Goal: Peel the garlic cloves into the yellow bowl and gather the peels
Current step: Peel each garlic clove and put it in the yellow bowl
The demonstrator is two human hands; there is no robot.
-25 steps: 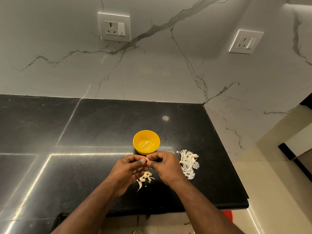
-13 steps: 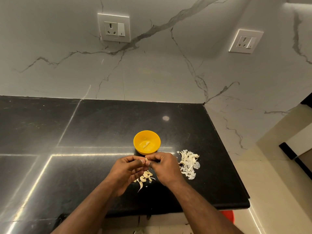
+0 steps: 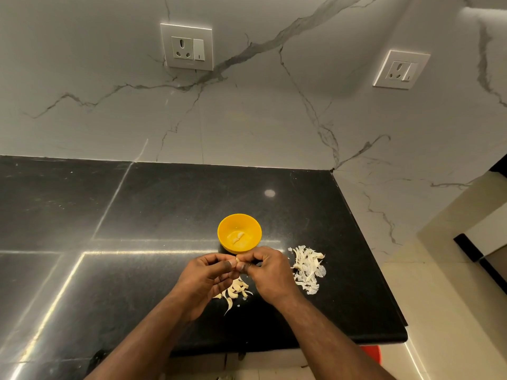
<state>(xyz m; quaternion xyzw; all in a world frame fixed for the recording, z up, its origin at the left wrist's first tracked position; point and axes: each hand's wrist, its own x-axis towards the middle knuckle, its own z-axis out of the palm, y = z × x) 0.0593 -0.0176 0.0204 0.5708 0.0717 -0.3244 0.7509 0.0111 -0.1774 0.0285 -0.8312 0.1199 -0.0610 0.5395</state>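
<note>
A small yellow bowl [image 3: 222,237] stands on the black counter and holds peeled garlic cloves [image 3: 237,237]. Just in front of it, my left hand [image 3: 205,281] and my right hand [image 3: 270,270] meet, both pinching one small garlic clove [image 3: 238,259] between their fingertips. Only the clove's pale tip shows. Under my hands lie several unpeeled cloves and scraps [image 3: 236,290]. A pile of white peels [image 3: 308,268] sits to the right of my right hand.
The black stone counter [image 3: 137,215] ends at its right edge [image 3: 384,270] near the peel pile and at the front edge below my forearms. Marble wall behind carries two sockets [image 3: 186,46], [image 3: 401,69]. A red object [image 3: 370,352] shows below the counter.
My hands stay joined on the clove in front of the bowl, with only slight finger movement. The bowl and peels have not moved.
</note>
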